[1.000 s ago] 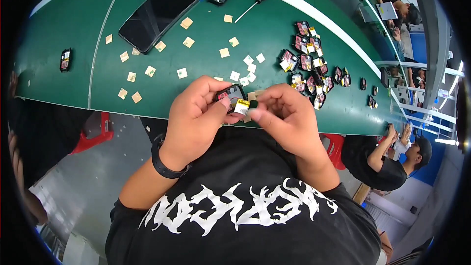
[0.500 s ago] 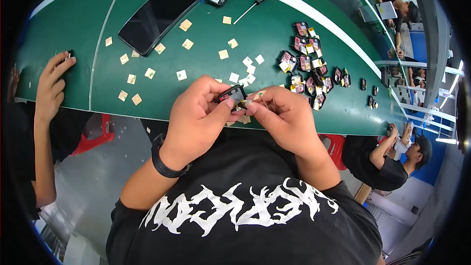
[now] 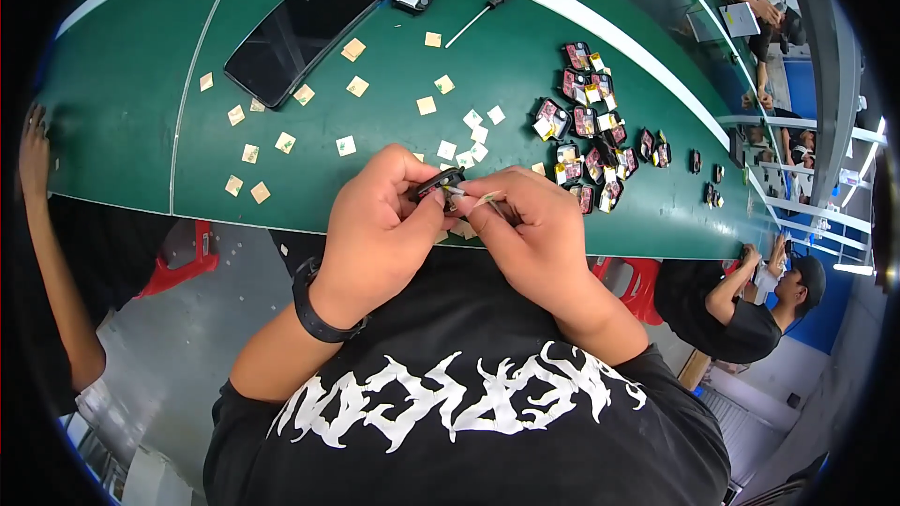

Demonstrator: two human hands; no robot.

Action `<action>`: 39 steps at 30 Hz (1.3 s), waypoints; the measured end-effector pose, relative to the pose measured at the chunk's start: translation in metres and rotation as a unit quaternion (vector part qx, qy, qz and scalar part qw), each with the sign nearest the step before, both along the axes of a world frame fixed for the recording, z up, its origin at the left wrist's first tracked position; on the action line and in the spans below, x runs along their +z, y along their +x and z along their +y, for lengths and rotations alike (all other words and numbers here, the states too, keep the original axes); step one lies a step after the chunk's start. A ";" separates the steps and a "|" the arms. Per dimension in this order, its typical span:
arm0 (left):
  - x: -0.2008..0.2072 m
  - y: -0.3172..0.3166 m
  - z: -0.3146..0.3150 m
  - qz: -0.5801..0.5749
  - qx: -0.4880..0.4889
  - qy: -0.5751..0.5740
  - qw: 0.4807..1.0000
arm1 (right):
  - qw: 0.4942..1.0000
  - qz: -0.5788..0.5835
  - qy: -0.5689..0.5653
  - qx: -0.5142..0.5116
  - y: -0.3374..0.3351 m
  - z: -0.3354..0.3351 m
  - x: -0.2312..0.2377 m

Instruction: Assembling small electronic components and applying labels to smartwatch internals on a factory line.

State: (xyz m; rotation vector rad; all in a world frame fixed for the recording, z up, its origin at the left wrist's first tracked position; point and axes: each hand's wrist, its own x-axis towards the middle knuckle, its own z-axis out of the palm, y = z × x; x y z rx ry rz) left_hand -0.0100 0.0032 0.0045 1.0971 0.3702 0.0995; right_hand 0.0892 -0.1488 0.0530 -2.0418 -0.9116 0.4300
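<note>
Over the table's near edge, my left hand (image 3: pixel 380 211) is closed around a small black device housing (image 3: pixel 437 183), thumb and fingers gripping its sides. The housing is tilted, and its inside is mostly turned from view. My right hand (image 3: pixel 534 225) is closed in a pinch against the housing's right side. A small pale paper square (image 3: pixel 488 198) sticks out between its thumb and index finger. Whether the fingertips also grip a part inside the housing is hidden. More cream paper squares (image 3: pixel 469 230) lie just below the hands.
Open black housings (image 3: pixel 583 120) with red boards and small batteries cluster to the right. Cream and white paper squares (image 3: pixel 357 86) are scattered left and ahead. A large black phone (image 3: pixel 309 28) and a screwdriver (image 3: pixel 486 11) lie farther off. A co-worker's hand (image 3: pixel 35 152) rests at the far left.
The housing has tipped in my left hand, so its inside shows less. My right hand has shifted slightly left against it. The left co-worker's hand has moved away leftward.
</note>
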 end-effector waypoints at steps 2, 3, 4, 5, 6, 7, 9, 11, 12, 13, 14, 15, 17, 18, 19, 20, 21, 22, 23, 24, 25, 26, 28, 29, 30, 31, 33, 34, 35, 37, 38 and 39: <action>0.000 0.000 0.000 0.002 -0.003 0.005 1.000 | 1.000 0.007 0.013 -0.002 -0.002 0.001 -0.005; 0.000 0.000 0.000 0.004 -0.006 0.010 1.000 | 1.000 0.014 0.025 -0.003 -0.003 0.001 -0.007; 0.000 0.000 0.001 0.004 -0.006 0.010 1.000 | 1.000 0.013 0.025 -0.003 -0.002 0.001 -0.007; -0.001 -0.001 0.001 0.001 -0.007 0.011 1.000 | 0.998 0.057 0.014 -0.013 -0.002 0.001 -0.007; -0.001 -0.002 0.001 -0.002 -0.009 0.013 1.000 | 0.995 0.100 0.003 -0.022 -0.002 0.001 -0.007; -0.003 -0.003 0.000 -0.002 -0.008 0.012 1.000 | 0.995 0.100 0.003 -0.021 -0.002 0.002 -0.010; -0.007 -0.003 -0.001 -0.044 0.010 0.014 0.999 | 0.972 0.214 0.058 -0.073 -0.004 0.003 -0.019; -0.008 -0.004 0.002 -0.048 0.003 0.004 0.999 | 0.969 0.226 0.049 -0.084 -0.003 0.005 -0.017; -0.008 -0.004 0.003 -0.052 -0.005 -0.005 0.999 | 0.966 0.238 0.040 -0.096 -0.003 0.006 -0.017; -0.008 -0.004 0.003 -0.052 -0.005 -0.005 0.999 | 0.966 0.238 0.039 -0.095 -0.001 0.006 -0.020; -0.007 -0.004 0.004 -0.056 -0.004 -0.012 0.998 | 0.976 0.194 0.044 -0.086 0.000 0.004 -0.027; -0.007 -0.003 0.005 -0.059 -0.003 -0.020 0.998 | 0.984 0.150 0.049 -0.077 0.002 0.004 -0.029; -0.009 -0.006 0.006 -0.065 -0.007 -0.032 0.997 | 0.969 0.209 0.078 -0.106 0.000 0.012 -0.024; -0.011 -0.007 0.007 -0.071 -0.012 -0.044 0.996 | 0.948 0.267 0.105 -0.135 -0.001 0.015 -0.022; -0.011 -0.007 0.007 -0.071 -0.011 -0.044 0.996 | 0.948 0.268 0.105 -0.134 0.002 0.015 -0.024; -0.012 -0.007 0.006 -0.077 -0.010 -0.042 0.996 | 0.946 0.283 0.107 -0.114 0.005 0.013 -0.028; -0.012 -0.008 0.006 -0.083 -0.009 -0.041 0.996 | 0.944 0.298 0.109 -0.094 0.007 0.013 -0.030; -0.012 -0.008 0.007 -0.083 -0.009 -0.041 0.996 | 0.944 0.298 0.109 -0.094 0.007 0.014 -0.028; -0.011 -0.008 0.008 -0.079 -0.014 -0.033 0.996 | 0.925 0.353 0.101 -0.099 0.008 0.015 -0.024; -0.011 -0.008 0.008 -0.076 -0.019 -0.025 0.997 | 0.903 0.407 0.092 -0.104 0.009 0.015 -0.022; -0.010 -0.008 0.007 -0.076 -0.020 -0.026 0.997 | 0.903 0.407 0.092 -0.105 0.010 0.014 -0.022; -0.009 -0.007 0.006 -0.077 -0.015 -0.025 0.997 | 0.890 0.433 0.093 -0.105 0.011 0.013 -0.022; -0.008 -0.006 0.005 -0.078 -0.012 -0.024 0.997 | 0.878 0.458 0.096 -0.104 0.013 0.013 -0.022; -0.009 -0.006 0.005 -0.076 -0.007 -0.039 0.996 | 0.887 0.443 0.076 -0.106 0.014 0.014 -0.021; -0.010 -0.006 0.006 -0.075 -0.001 -0.054 0.996 | 0.896 0.428 0.056 -0.107 0.015 0.015 -0.020; -0.009 -0.006 0.007 -0.074 -0.002 -0.053 0.996 | 0.895 0.429 0.057 -0.106 0.016 0.016 -0.018; -0.006 -0.006 0.011 -0.058 0.003 -0.103 0.993 | 0.881 0.454 0.103 -0.090 0.017 0.020 -0.014; -0.003 -0.005 0.012 -0.058 0.003 -0.102 0.993 | 0.880 0.454 0.104 -0.089 0.016 0.021 -0.010; 0.000 -0.005 0.011 -0.053 0.020 -0.119 0.991 | 0.886 0.438 0.117 -0.099 0.012 0.020 -0.005; 0.003 -0.007 0.010 -0.046 0.039 -0.135 0.989 | 0.890 0.424 0.129 -0.108 0.009 0.013 -0.002; 0.004 -0.008 0.007 -0.058 0.048 -0.109 0.991 | 0.917 0.372 0.108 -0.095 0.010 0.006 -0.001; 0.005 -0.009 0.005 -0.070 0.056 -0.083 0.992 | 0.941 0.317 0.086 -0.081 0.009 0.000 0.000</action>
